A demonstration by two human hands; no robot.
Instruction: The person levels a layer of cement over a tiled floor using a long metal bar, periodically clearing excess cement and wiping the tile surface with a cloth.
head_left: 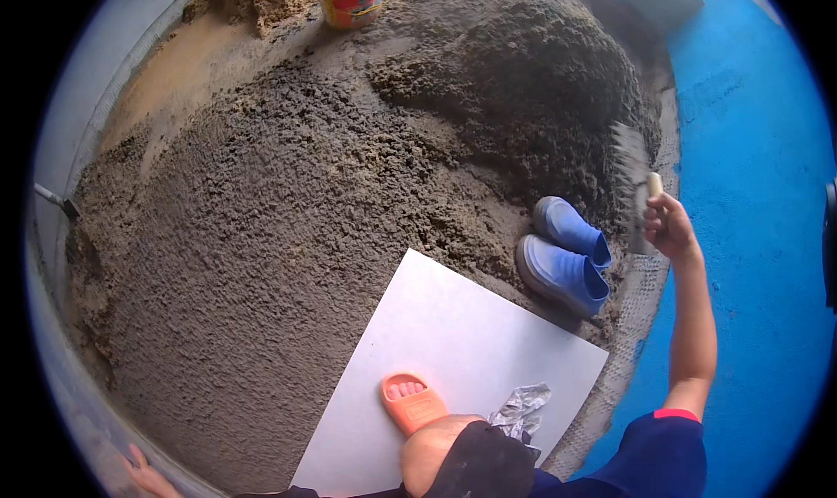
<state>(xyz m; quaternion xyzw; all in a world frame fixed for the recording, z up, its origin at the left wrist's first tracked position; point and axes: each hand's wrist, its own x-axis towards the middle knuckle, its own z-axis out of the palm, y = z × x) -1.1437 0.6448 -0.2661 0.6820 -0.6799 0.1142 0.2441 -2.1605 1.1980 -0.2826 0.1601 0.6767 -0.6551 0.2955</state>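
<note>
My right hand (668, 226) is closed around the pale handle of a trowel (629, 162). Its grey, smeared blade is at the right edge of the wet mortar (261, 201), beside the blue floor. Down at the lower left, my left hand (150, 479) is on or just over the grey border, fingers apart and nothing held; part of it is cut off by the picture's rim. Just left of the trowel, a pair of blue slip-on shoes (567, 271) stands on the mortar. I cannot tell whether the blade touches the mortar.
A white board (453, 324) lies on the mortar; my foot in an orange slide sandal (410, 402) is on it, beside a crumpled grey-white wrapper (523, 408). A yellow-and-red bucket (350, 1) stands at the back. Blue floor (750, 193) runs along the right.
</note>
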